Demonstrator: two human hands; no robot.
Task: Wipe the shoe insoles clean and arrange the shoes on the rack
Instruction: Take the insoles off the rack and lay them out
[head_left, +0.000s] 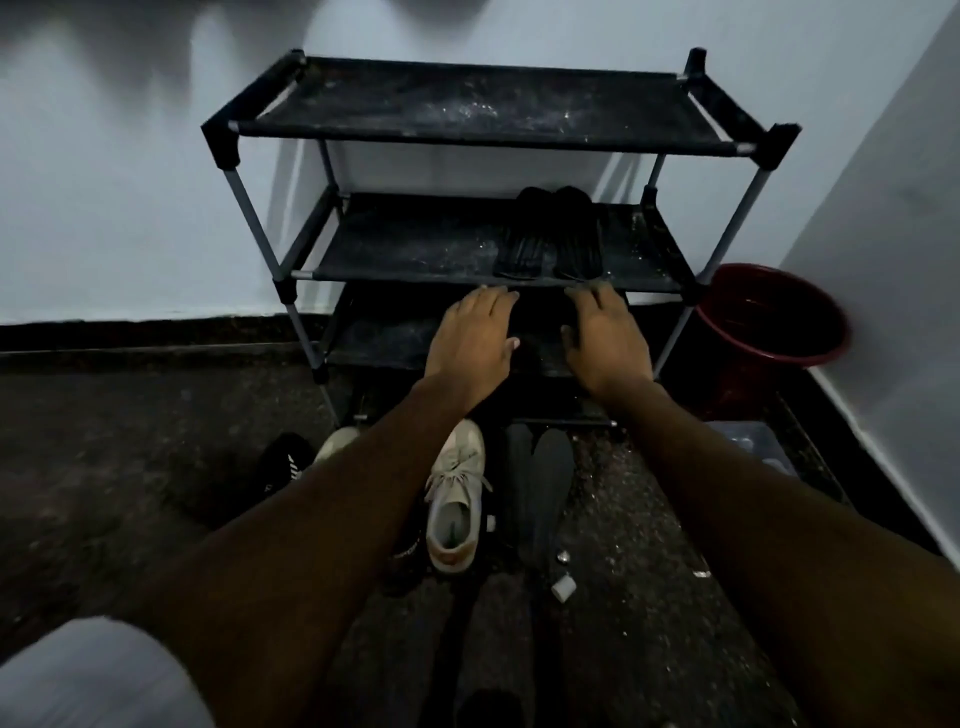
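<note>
1. I have the left hand (470, 332) and right hand (605, 338) reaching flat, fingers straight and gripping nothing I can see, just under the rack's (467, 104) middle shelf. The black shoes (550, 234) sit there at 12 o'clock.
2. Risk: lifting could knock knuckles on that shelf's front bar and jolt the pair.
3. At 6 o'clock, under my forearms, a white sneaker (457, 499) and what look like dark insoles (540, 483) crowd the floor. A red bucket (774, 312) stands at 3 o'clock.

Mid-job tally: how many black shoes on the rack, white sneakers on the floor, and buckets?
Black shoes on the rack: 2
White sneakers on the floor: 2, one partly hidden
Red bucket: 1
Total: 5
</note>
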